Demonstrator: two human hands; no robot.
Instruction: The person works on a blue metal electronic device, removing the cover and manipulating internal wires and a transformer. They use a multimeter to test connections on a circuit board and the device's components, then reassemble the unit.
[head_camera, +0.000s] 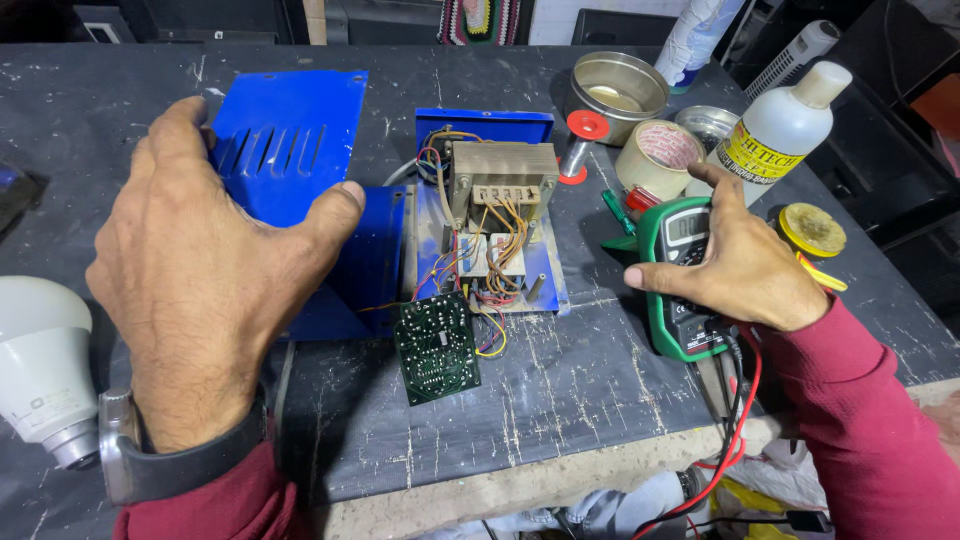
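**Readying the meter beside an opened power unit**

Resting on the green multimeter (683, 275), the right hand (745, 265) is seen at the right of the dark workbench (600, 390), its thumb and forefinger spread around the meter's case, the remaining fingers curled over its right edge. The left hand (205, 275) is held open above the blue metal cover (290, 150) at the left, fingers spread and gripping nothing; contact with the cover cannot be confirmed. Between the 2 hands lies the opened blue chassis (485, 215) with its transformer (500, 175), and a green circuit board (437, 347) lies tipped out on its near side.

A measuring step is judged to be in preparation. The next move would call for the probes to be picked up and the dial set.

The meter's dial is hidden under the palm. The probe tips are cut off below the near table edge, only the red and black leads (740, 400) being visible. A white bulb (40, 365) is partly cropped at the left.
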